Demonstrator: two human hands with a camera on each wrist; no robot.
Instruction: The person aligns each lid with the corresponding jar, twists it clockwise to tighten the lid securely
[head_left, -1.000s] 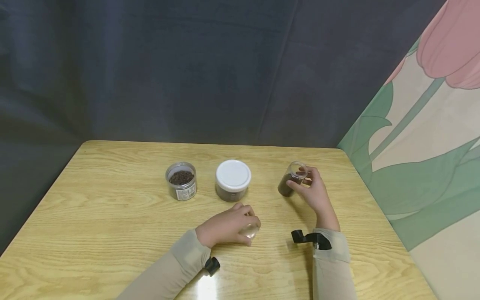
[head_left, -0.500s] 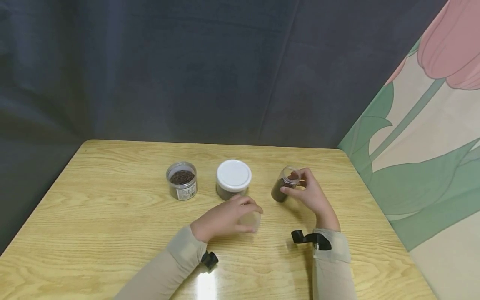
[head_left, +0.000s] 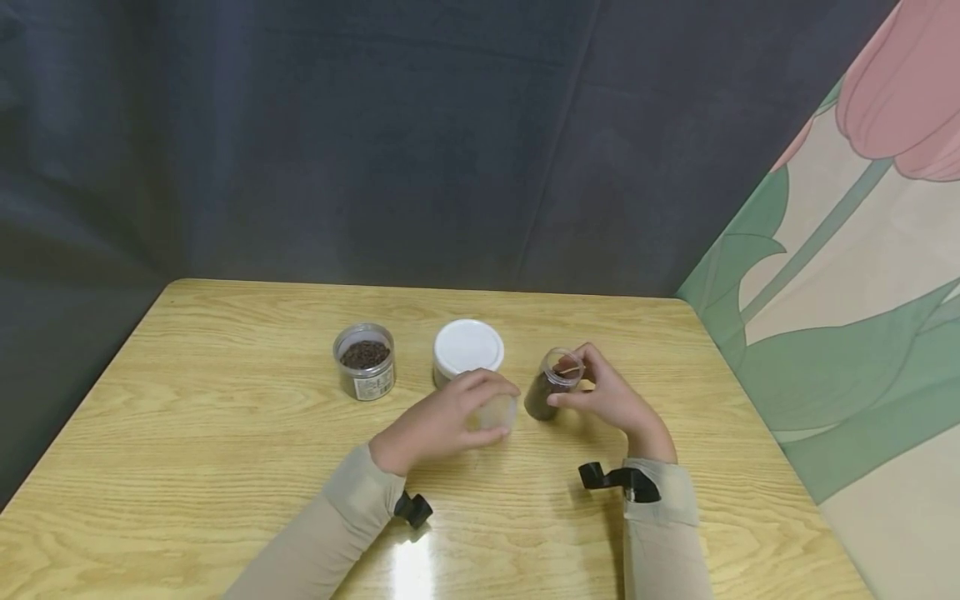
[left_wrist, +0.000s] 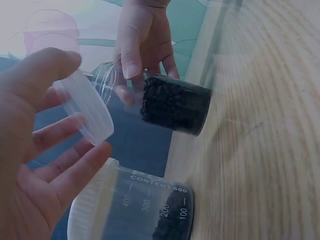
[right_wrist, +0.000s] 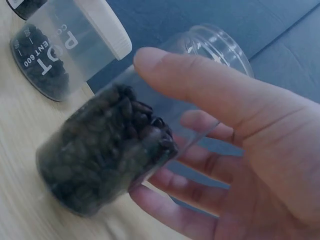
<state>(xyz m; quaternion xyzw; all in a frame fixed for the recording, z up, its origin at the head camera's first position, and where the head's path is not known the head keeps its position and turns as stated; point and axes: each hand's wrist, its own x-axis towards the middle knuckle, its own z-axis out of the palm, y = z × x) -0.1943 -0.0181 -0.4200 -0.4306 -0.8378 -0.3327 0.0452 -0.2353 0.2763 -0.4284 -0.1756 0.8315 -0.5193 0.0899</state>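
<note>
My left hand (head_left: pixel 442 417) pinches a translucent screw lid (left_wrist: pixel 87 110) between thumb and fingertips, just left of the jar. With thumb and fingers round its upper part, my right hand (head_left: pixel 611 400) holds a clear, open-topped jar (right_wrist: pixel 107 150). Dark beans (right_wrist: pixel 100 160) fill roughly its lower half. In the left wrist view, the lid faces the jar's threaded mouth (left_wrist: pixel 105 82) with a small gap between. The jar's base is close over the table. Behind my left hand stands a tub with a white lid (head_left: pixel 468 346), partly hidden by that hand.
An open clear tub (head_left: pixel 367 385) of dark pieces, with a printed label, stands at the left on the wooden table (head_left: pixel 225 467). The white-lidded tub has a printed scale (left_wrist: pixel 165 210) and dark contents. A dark curtain (head_left: pixel 375 150) hangs behind the table.
My right hand has brought the jar leftward and nearer to me. My left hand has lifted the lid away from me, and the gap between lid and jar has narrowed.
</note>
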